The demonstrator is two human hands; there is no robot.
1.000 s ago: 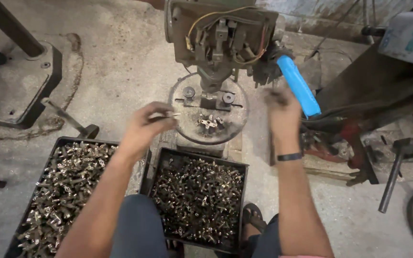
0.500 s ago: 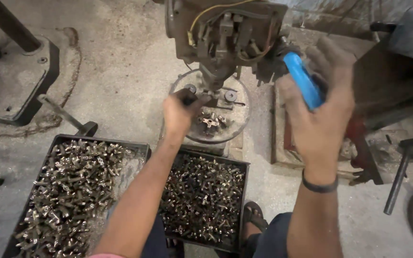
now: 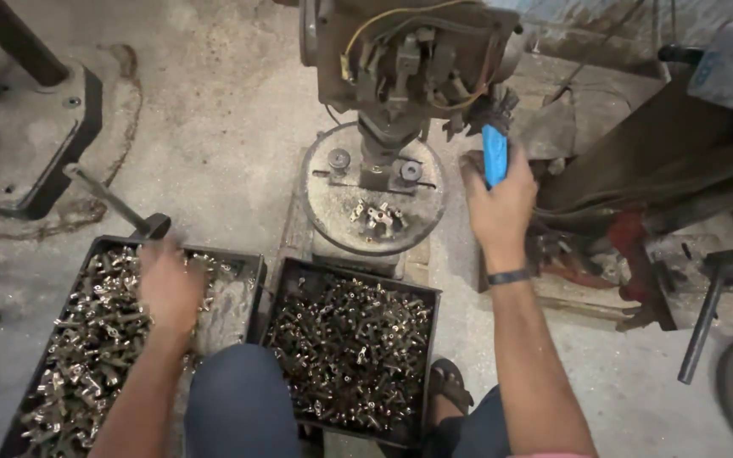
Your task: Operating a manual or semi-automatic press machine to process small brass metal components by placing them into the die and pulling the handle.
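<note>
My right hand [image 3: 499, 202] is closed around the blue handle [image 3: 495, 154] of the press machine [image 3: 409, 59], to the right of its round metal table [image 3: 375, 191]. A few small metal parts [image 3: 375, 216] lie on that table under the machine head. My left hand [image 3: 167, 284] reaches down into the left black tray [image 3: 252, 271], resting palm-down on the heap of shiny metal parts [image 3: 86, 339]. Whether its fingers hold a part is hidden. A second black tray [image 3: 430, 331] full of darker metal parts [image 3: 349, 348] sits between my knees.
A dark machine base [image 3: 53, 144] stands at the left on the concrete floor. A metal rod [image 3: 108, 199] lies by the left tray. Rusty scrap and a red piece [image 3: 629, 246] crowd the right side, with a hammer-like tool [image 3: 706, 314] on the floor.
My left hand has left the round table and dropped into the left tray. My right hand has pulled the blue handle lower and nearer the machine.
</note>
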